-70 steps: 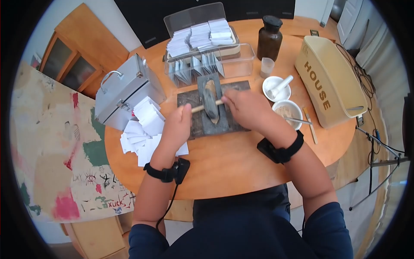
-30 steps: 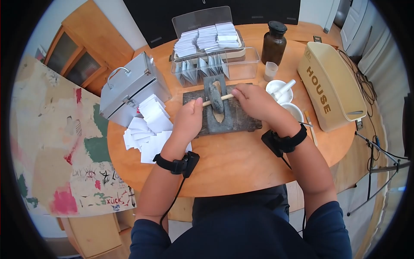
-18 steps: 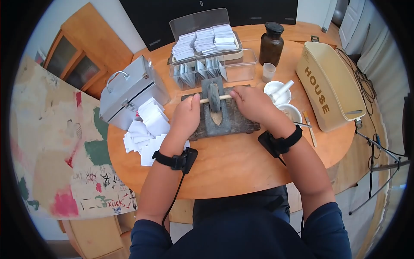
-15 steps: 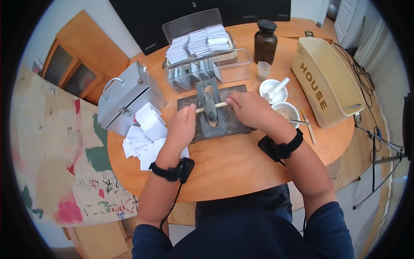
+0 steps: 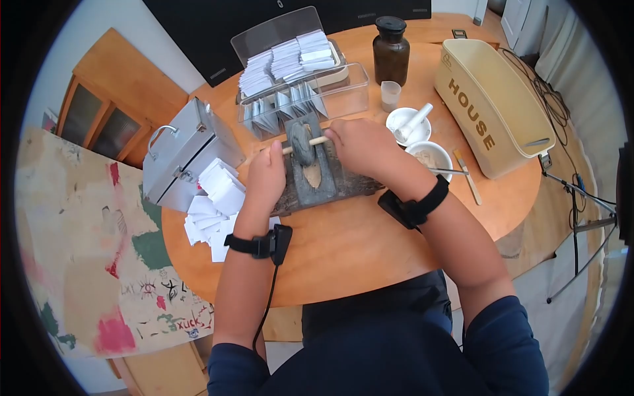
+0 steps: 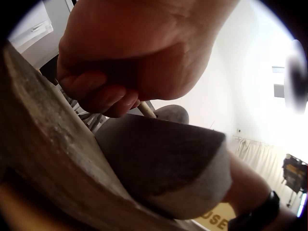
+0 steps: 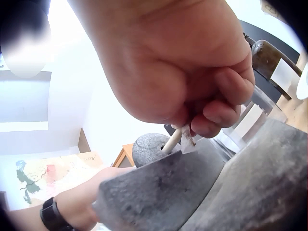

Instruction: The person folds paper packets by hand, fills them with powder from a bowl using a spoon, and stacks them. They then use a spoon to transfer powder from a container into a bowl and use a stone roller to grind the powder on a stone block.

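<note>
A grey stone grinding wheel [image 5: 302,143] stands in the far part of a boat-shaped stone trough [image 5: 322,188]. Tan powder [image 5: 312,175] shows in the groove on the near side of the wheel. Through the wheel runs a pale wooden axle [image 5: 319,140]. My left hand [image 5: 266,175] grips the axle's left end, fingers curled, as the left wrist view also shows. Its right end is gripped by my right hand [image 5: 362,146]; in the right wrist view those curled fingers [image 7: 221,113] sit above the trough's side. Beneath the trough lies a dark wooden board [image 5: 353,187].
Left stand a silver case [image 5: 191,152] and loose white papers [image 5: 221,188]. Behind are clear bins [image 5: 350,99] of paper packets and a brown bottle [image 5: 391,56]. Right are a measuring cup [image 5: 390,97], a mortar with pestle [image 5: 415,122], a powder bowl [image 5: 432,158] and a cream container [image 5: 485,109].
The wheel has rolled back and forth along the groove, and from half a second ago it has moved away toward the far end. Both hands keep their grip; the head view has shifted.
</note>
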Action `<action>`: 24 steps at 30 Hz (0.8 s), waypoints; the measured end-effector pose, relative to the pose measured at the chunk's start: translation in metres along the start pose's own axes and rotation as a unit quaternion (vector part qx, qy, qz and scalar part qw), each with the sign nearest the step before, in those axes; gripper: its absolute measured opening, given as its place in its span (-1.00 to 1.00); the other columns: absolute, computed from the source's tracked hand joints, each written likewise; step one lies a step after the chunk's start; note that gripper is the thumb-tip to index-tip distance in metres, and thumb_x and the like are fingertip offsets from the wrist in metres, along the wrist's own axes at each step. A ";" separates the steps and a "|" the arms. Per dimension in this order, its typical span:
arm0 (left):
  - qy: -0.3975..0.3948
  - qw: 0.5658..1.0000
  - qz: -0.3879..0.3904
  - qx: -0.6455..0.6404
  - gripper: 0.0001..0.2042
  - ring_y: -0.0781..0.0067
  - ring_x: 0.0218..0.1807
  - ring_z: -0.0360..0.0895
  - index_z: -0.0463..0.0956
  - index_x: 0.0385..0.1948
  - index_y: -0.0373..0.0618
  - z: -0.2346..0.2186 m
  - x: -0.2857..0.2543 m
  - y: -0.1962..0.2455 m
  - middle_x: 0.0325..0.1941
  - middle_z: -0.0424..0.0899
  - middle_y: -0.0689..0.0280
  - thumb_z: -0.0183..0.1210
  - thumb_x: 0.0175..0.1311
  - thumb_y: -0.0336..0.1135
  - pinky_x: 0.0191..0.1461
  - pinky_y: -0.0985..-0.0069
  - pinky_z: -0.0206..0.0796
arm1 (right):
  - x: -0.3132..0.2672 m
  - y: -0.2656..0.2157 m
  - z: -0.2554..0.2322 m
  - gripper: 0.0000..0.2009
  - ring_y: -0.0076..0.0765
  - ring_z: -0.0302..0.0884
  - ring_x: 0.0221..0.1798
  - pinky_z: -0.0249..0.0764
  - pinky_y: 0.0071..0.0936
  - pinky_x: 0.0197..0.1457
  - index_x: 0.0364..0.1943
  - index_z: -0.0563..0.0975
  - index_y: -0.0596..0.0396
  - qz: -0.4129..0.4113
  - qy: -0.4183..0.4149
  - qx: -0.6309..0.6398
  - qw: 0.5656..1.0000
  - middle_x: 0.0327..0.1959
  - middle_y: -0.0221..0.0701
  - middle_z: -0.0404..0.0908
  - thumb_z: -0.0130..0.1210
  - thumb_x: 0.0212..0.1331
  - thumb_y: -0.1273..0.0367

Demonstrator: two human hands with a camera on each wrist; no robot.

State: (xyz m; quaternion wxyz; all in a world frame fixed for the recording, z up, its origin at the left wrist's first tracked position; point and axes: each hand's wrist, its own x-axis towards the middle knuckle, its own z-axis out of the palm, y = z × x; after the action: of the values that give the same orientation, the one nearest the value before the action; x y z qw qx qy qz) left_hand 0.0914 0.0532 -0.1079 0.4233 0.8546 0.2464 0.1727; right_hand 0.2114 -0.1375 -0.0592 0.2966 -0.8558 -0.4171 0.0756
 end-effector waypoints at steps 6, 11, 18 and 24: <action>-0.036 0.998 -0.010 0.048 -0.51 0.10 -0.49 0.44 0.36 -0.50 -0.30 -0.008 -0.028 0.009 -0.62 0.42 0.08 -0.19 0.51 -0.02 -0.30 0.20 0.26 | -0.011 0.001 -0.003 -0.69 0.16 0.59 -0.27 0.50 0.00 -0.21 -0.30 0.58 0.08 -0.025 0.004 -0.034 0.999 -0.39 -0.10 0.64 -0.10 0.39 0.19; 0.009 0.998 0.007 0.060 -0.52 -0.09 -0.42 0.42 0.37 -0.48 -0.30 -0.003 -0.009 0.004 -0.53 0.45 -0.04 -0.19 0.51 -0.03 -0.25 0.17 0.28 | 0.000 -0.001 0.003 -0.68 0.15 0.60 -0.29 0.49 -0.01 -0.23 -0.30 0.59 0.07 0.006 0.000 -0.025 1.000 -0.41 -0.11 0.64 -0.11 0.39 0.17; -0.009 0.999 0.006 0.047 -0.54 0.03 -0.42 0.46 0.37 -0.47 -0.28 -0.001 -0.025 -0.003 -0.55 0.45 0.02 -0.19 0.52 -0.03 -0.27 0.20 0.27 | -0.019 -0.004 -0.004 -0.67 0.12 0.62 -0.22 0.51 -0.02 -0.15 -0.33 0.61 0.13 0.001 -0.019 -0.015 1.000 -0.35 -0.06 0.66 -0.10 0.38 0.22; 0.020 1.000 -0.002 0.019 -0.54 0.28 -0.54 0.36 0.35 -0.51 -0.22 0.002 -0.011 0.000 -0.64 0.39 0.22 -0.19 0.52 -0.02 -0.35 0.29 0.24 | -0.001 0.003 0.009 -0.67 0.19 0.57 -0.27 0.46 0.03 -0.21 -0.35 0.55 0.13 -0.012 0.021 -0.014 1.000 -0.41 -0.06 0.62 -0.11 0.40 0.19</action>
State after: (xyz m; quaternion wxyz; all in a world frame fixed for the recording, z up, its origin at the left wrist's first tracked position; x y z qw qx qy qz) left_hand 0.0831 0.0453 -0.1097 0.4024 0.8581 0.2601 0.1844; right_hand 0.2095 -0.1364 -0.0685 0.2942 -0.8563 -0.4217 0.0480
